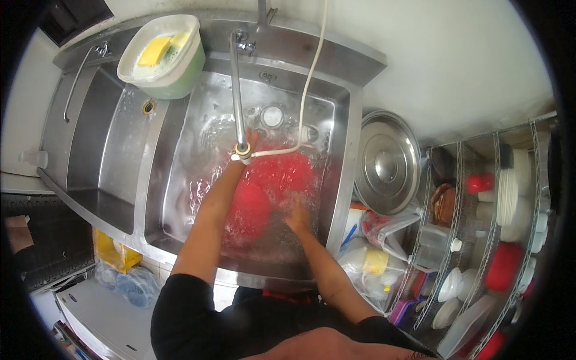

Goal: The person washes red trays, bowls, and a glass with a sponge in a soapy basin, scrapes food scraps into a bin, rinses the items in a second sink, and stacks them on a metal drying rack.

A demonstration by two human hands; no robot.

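Observation:
Both of my arms reach into the right basin of a stainless steel sink [245,267], which holds water. Several red items [247,211], perhaps plates or bowls, lie under the rippling water. My left hand [253,137] is at the middle of the basin, just beyond the faucet's end, partly hidden by the metal spout [237,90]; its fingers look extended. My right hand [297,213] is in the water at the right edge of the red items, blurred by splashes; whether it grips one cannot be told. A pale hose [307,90] runs down to the spout's end.
A plastic tub [186,72] with suds and yellow sponges [154,51] stands on the divider at the back. A second basin [121,144] lies left. To the right are a large round metal lid [389,162], plastic bags [369,265] and a wire rack [456,180] of dishes.

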